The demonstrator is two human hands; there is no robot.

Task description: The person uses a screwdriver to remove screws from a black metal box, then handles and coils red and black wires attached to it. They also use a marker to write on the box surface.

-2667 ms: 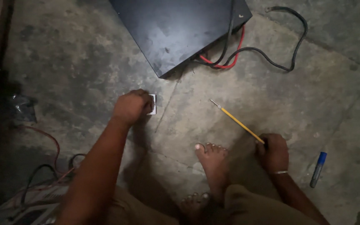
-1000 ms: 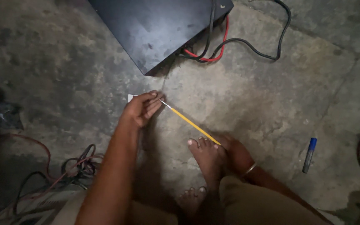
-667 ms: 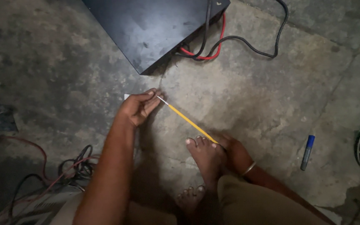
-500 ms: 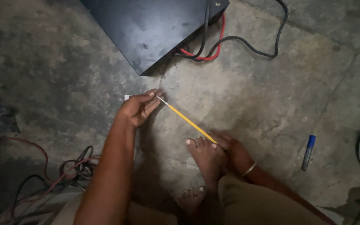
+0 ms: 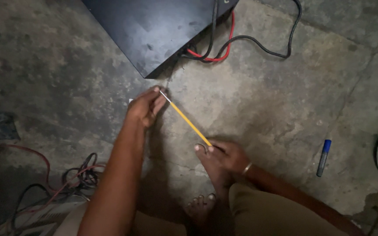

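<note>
The right hand [image 5: 228, 155] clamps its fingers on a yellow screwdriver [image 5: 187, 121], tip meeting the small white part [image 5: 131, 101] under the left hand [image 5: 145, 107], whose curled fingers pin it to the floor [image 5: 263, 96], so seating the tip squarely seems next.

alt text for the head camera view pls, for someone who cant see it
Seen from above, a person crouched on a stained concrete floor holds a thin yellow tool in the right hand, its tip at a small pale part pinched in the left hand. A black metal box with red and black cables lies ahead; a blue marker lies to the right.
</note>
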